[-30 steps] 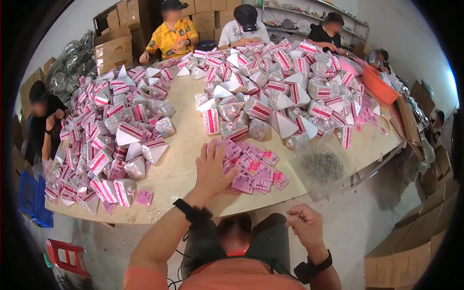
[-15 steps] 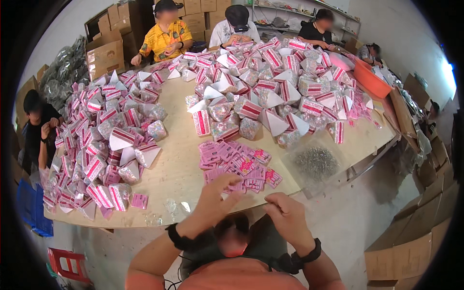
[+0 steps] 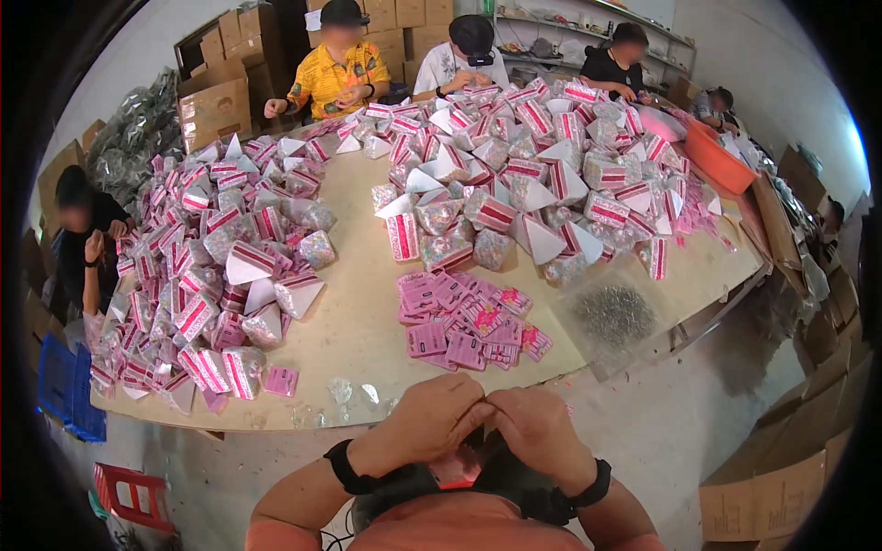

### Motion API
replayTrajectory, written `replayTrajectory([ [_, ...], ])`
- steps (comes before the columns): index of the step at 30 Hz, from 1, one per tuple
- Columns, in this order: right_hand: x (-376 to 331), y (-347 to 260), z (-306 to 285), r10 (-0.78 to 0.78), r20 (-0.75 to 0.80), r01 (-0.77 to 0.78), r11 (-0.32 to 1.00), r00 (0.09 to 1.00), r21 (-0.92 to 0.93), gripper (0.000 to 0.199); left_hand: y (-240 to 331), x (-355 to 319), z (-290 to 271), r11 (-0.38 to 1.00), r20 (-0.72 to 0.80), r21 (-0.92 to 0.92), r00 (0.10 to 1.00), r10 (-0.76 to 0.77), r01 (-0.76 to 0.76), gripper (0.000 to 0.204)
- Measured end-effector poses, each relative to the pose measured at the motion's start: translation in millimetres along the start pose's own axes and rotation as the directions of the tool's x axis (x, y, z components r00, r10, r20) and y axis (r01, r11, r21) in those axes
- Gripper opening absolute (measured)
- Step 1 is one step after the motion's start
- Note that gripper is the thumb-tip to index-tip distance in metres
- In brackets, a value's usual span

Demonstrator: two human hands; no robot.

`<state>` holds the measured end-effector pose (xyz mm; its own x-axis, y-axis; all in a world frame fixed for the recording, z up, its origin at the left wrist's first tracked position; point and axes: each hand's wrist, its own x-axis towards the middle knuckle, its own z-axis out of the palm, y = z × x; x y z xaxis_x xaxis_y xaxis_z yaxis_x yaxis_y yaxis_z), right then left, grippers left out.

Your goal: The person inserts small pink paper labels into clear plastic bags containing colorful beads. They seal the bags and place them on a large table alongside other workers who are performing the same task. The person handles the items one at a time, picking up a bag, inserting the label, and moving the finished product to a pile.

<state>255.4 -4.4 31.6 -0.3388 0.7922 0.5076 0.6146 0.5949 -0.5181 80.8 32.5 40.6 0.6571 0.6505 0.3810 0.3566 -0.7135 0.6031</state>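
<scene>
Just off the table's front edge, my left hand and my right hand meet fingertip to fingertip. Both are closed in a pinch, and whatever lies between the fingers is hidden. Right beyond them on the table is a loose heap of pink printed cards. To the right of the cards lies a clear plastic bag or sheet with a pile of small metal pieces, too small to name exactly. Behind the cards rises a large heap of clear bags with pink-and-white wedge-shaped tops.
A second heap of such bags covers the table's left side. An orange basin stands at the far right. Several people sit round the table. On the floor are a blue crate, a red stool and cardboard boxes.
My hands were apart, the left one over the cards with fingers spread. The left has drawn back from the cards, and both hands have come together. The view has shifted slightly.
</scene>
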Motion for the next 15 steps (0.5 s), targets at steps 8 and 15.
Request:
replayTrajectory([
  [8, 3, 0, 6, -0.031, -0.063, 0.029, 0.999, 0.998, -0.032, 0.010, -5, -2, 10, 0.984, -0.074, -0.164, 0.994, -0.080, 0.067, 0.023],
  [15, 5, 0, 9, -0.068, -0.176, 0.045, 0.990, 0.982, -0.133, 0.014, -2, 6, -2, 0.926, 0.052, -0.281, 0.968, -0.246, 0.250, 0.027],
])
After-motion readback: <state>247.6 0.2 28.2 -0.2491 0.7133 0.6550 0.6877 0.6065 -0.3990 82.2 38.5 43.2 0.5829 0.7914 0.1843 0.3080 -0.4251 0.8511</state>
